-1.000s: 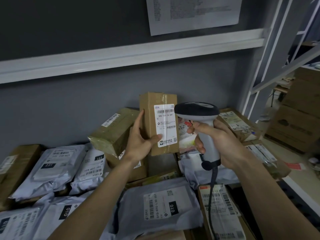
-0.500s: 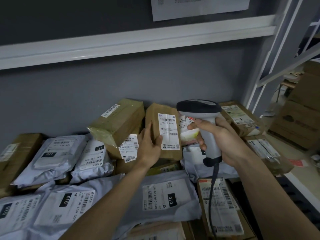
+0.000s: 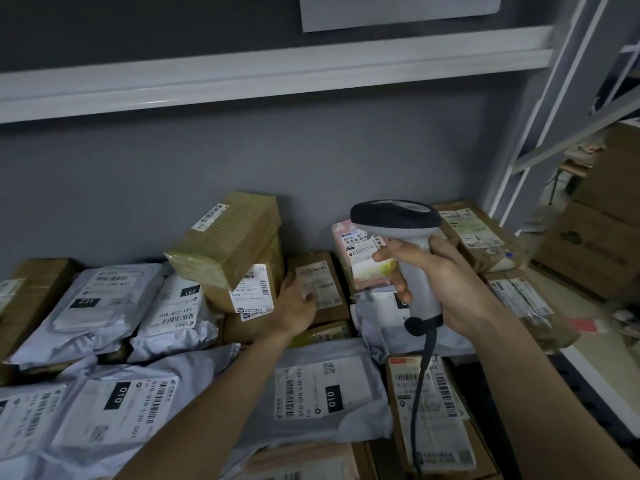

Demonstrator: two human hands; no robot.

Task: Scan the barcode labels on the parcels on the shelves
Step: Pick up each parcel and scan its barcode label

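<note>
Gripping the barcode scanner (image 3: 407, 251) by its pale handle, my right hand (image 3: 446, 282) has its fingers curled round the stem, index finger forward at the trigger side. The scanner stands upright, its dark head at 12 o'clock from my fist, and its dark cable (image 3: 420, 386) drops toward 6 o'clock over a brown box with barcode labels (image 3: 429, 410).

My left hand (image 3: 296, 304) rests on a small brown parcel (image 3: 322, 289), which lies label-up on the pile, at 9 o'clock from the scanner handle. My thumb lies across the blurred white label (image 3: 317, 284); the fingers sit at the parcel's left edge, and I cannot tell whether they clasp it or only touch it.

At 10 o'clock from this parcel, a taped brown box (image 3: 225, 244) sits tilted on another box. At 2 o'clock, a pink-and-white package (image 3: 356, 258) stands behind the scanner. Grey mailer bags (image 3: 104, 299) marked 231 and 010 fill the shelf from 9 to 6 o'clock.
</note>
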